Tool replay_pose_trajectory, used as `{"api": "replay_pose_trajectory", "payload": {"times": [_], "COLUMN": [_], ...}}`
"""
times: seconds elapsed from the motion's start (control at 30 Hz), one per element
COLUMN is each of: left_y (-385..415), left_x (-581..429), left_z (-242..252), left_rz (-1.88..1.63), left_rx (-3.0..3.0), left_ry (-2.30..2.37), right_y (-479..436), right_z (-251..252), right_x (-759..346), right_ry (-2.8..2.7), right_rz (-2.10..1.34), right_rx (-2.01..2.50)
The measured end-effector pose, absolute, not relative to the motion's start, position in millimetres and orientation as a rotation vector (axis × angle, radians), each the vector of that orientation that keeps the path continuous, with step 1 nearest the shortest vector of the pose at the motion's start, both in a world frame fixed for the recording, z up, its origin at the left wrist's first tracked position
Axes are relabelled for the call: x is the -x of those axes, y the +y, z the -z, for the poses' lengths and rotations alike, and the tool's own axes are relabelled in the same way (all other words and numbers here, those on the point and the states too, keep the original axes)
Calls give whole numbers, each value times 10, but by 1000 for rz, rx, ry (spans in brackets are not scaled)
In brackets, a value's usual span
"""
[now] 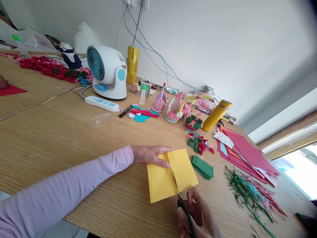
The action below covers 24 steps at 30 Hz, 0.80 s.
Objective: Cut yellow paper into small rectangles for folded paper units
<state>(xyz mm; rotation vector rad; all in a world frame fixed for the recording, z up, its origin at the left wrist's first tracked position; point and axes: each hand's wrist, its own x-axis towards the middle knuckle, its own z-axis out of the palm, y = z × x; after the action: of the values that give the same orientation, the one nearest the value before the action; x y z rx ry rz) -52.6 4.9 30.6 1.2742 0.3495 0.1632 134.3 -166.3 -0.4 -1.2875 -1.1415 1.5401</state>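
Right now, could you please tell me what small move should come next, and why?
I would perhaps ease the left hand slightly back, since its thumb rests on the yellow paper close to the blade tips of the scissors in the right hand.

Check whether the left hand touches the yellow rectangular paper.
Touching: the head view shows the left hand resting its thumb on the yellow rectangular paper.

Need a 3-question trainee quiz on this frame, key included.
1. What does the left hand hold? A) power strip B) yellow paper C) fan
2. True or false: the right hand holds the scissors.
3. Fill in: the neat paper stack just right of the yellow paper is ____ in colour.

Key: 1. B; 2. True; 3. green
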Motion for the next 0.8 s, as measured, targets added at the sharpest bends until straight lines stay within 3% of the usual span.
{"api": "replay_pose_trajectory", "payload": {"times": [0.8], "left_y": [26], "left_x": [520], "left_z": [-292], "left_rz": [-139], "left_rx": [-1324], "left_ry": [361], "right_y": [-1658], "right_z": [-26], "right_x": [-1363], "right_ry": [-1275], "right_rz": [-1535], "right_rx": [1349]}}
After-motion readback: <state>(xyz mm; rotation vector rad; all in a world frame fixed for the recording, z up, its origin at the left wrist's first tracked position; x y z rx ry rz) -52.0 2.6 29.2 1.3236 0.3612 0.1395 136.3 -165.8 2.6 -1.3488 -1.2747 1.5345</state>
